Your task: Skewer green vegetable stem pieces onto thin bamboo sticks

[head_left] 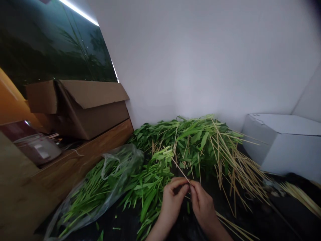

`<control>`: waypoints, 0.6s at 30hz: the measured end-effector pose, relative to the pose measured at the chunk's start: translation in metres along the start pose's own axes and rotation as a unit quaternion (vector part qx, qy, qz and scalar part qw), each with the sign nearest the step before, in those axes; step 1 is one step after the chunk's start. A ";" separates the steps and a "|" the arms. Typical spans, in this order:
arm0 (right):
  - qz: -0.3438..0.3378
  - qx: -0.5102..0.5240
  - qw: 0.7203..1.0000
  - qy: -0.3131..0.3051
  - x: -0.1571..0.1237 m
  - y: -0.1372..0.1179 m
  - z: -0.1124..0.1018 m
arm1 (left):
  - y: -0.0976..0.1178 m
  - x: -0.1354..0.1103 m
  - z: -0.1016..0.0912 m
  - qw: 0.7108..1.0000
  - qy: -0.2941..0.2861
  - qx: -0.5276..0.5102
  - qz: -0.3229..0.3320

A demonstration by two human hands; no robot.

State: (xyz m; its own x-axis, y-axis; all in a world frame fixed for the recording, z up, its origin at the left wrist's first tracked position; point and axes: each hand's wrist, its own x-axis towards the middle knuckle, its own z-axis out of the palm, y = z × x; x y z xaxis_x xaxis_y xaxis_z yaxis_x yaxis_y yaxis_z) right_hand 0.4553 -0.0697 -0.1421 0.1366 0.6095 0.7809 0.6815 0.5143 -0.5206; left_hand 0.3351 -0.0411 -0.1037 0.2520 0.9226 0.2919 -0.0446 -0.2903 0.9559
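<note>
My left hand (173, 201) and my right hand (202, 202) meet low in the middle, fingertips pinched together on a thin bamboo skewer (179, 169) that slants up to the left. A small piece of green leaf seems threaded near my fingers. Just ahead lies a heap of green leafy stalks (190, 137) mixed with many loose skewers (233, 164). To the left of my hands, more leafy stalks (147, 187) spread over the dark surface.
A clear plastic bag (100, 187) full of greens lies at the left. Behind it stand a wooden ledge (82, 160) and an open cardboard box (82, 107). A white box (283, 144) sits at the right against the white wall. More skewers (301, 197) lie far right.
</note>
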 end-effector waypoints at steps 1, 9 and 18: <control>-0.003 0.002 1.000 -0.003 -0.001 0.000 0.001 | -0.001 0.000 0.001 1.000 0.014 -0.007 -0.005; -0.036 -0.036 0.998 -0.045 -0.010 0.003 0.006 | 0.005 0.002 0.006 0.996 0.078 -0.017 -0.024; -0.077 -0.108 0.989 -0.070 -0.010 0.001 0.006 | 0.030 0.102 -0.024 0.994 0.084 0.063 0.019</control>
State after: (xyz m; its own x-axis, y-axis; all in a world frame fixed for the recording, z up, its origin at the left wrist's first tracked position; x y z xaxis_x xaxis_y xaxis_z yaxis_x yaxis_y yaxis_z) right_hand 0.4502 -0.0718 -0.1527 -0.0706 0.6188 0.7823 0.8261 0.4758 -0.3018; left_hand 0.3368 0.0504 -0.0445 0.0860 0.9366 0.3396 0.0725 -0.3459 0.9355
